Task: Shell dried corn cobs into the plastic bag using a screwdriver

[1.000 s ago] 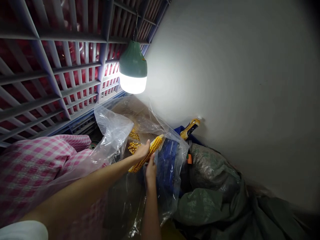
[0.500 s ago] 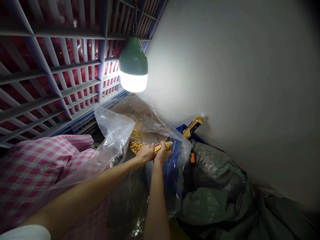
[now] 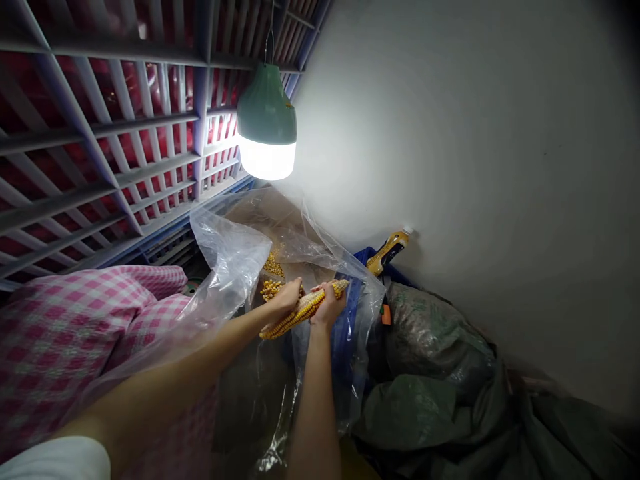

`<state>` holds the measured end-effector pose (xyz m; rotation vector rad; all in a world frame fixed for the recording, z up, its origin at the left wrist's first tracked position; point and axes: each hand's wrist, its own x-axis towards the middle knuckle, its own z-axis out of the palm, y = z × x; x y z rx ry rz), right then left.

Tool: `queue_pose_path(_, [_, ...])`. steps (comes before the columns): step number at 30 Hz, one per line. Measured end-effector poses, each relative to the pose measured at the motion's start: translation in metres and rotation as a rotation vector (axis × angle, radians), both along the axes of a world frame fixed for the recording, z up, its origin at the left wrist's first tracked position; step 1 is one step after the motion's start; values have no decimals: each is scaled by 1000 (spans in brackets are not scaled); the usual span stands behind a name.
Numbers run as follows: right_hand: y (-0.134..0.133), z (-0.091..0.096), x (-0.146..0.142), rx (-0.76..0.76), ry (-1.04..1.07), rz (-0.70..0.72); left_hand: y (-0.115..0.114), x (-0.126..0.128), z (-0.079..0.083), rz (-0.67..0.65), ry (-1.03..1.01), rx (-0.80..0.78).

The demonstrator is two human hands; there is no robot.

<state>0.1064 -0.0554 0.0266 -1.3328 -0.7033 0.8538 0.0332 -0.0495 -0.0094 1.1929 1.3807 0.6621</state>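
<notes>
A yellow ear of corn (image 3: 293, 319) lies slantwise across the open mouth of a clear plastic bag (image 3: 235, 257), with a pale strip along its upper side. My right hand (image 3: 327, 307) is wrapped round its upper right end. At the far side of the ear, my left hand (image 3: 287, 298) is curled closed, close against it; its fingertips are hidden, and I cannot make out what they hold. Loose corn kernels (image 3: 270, 289) show beside and beyond my left hand, inside the bag.
A lit green lamp (image 3: 267, 123) hangs above the bag. Slatted plastic crates (image 3: 113, 180) rise on the left, over pink checked cloth (image 3: 65, 327). A yellow bottle (image 3: 389, 252) leans near the white wall (image 3: 475, 167). Dark green sacks (image 3: 425, 413) lie on the right.
My left hand has shifted slightly left and up off the middle of the ear, exposing its lower left length. My right hand still grips the upper right end. The view has tilted a little.
</notes>
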Motion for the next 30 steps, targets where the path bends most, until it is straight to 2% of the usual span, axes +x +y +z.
queue_pose_path(4, [-1, 3, 7, 28, 73, -34, 15, -13, -4, -29, 1, 34])
queue_pose_path(8, [0, 2, 16, 3, 46, -124, 19, -22, 1, 162, 189, 41])
queue_pose_path(10, [2, 4, 20, -7, 10, -186, 11, -17, 7, 108, 224, 84])
queue_pose_path(13, [5, 6, 21, -18, -13, -236, -7, -2, 14, -112, 266, 141])
queue_pose_path(17, [8, 7, 16, -28, -18, -202, -17, 7, 17, -160, 347, 182])
queue_pose_path(20, [8, 7, 15, -7, 0, -148, -11, 1, 14, -144, 306, 172])
queue_pose_path(24, [6, 10, 22, 9, 34, -113, 8, -11, 7, -91, 124, 156])
queue_pose_path(28, [4, 13, 32, 13, 13, -154, 23, -24, 6, 117, 208, 43])
queue_pose_path(30, [4, 14, 34, 6, 2, -190, 20, -24, 10, 145, 273, 54])
